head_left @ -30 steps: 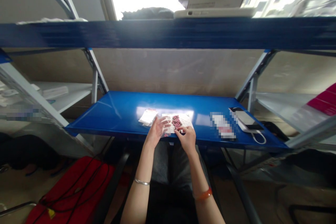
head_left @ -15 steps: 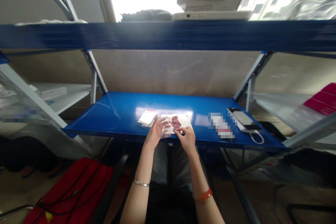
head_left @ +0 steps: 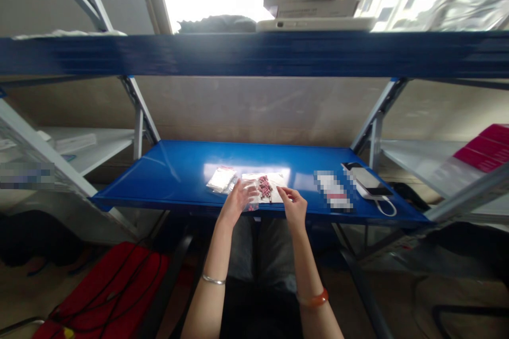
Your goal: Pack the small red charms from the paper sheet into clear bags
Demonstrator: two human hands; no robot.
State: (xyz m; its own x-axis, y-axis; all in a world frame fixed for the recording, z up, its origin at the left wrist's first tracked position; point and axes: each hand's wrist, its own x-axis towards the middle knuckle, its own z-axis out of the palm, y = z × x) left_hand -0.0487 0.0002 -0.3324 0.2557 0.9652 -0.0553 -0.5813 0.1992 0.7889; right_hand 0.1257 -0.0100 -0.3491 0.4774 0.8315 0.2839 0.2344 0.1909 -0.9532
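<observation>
In the head view, my left hand (head_left: 235, 200) grips a small clear plastic bag (head_left: 251, 190) at the near edge of the blue table. A few red pieces show at the bag's lower end. To its right, a cluster of pink-red beads (head_left: 264, 185) lies on a white sheet or packet (head_left: 278, 179), with some darker thin pieces beside them. My right hand (head_left: 293, 202) hovers at the right side of the white sheet, apart from the beads. Its fingers are loosely bent and look apart, with nothing visible in them. A stack of small clear bags (head_left: 221, 180) lies left of my left hand.
On the right of the blue table (head_left: 178, 161) lie a blurred-out packet (head_left: 334, 190) and a phone on a white device (head_left: 368, 181) with a white cable. A blue shelf beam (head_left: 254, 53) crosses above. A red seat (head_left: 107, 291) with black cables stands lower left.
My right hand has moved right and away from the beads, its fingertips parting. My left hand stays at the plastic bag. The whole view has shifted slightly.
</observation>
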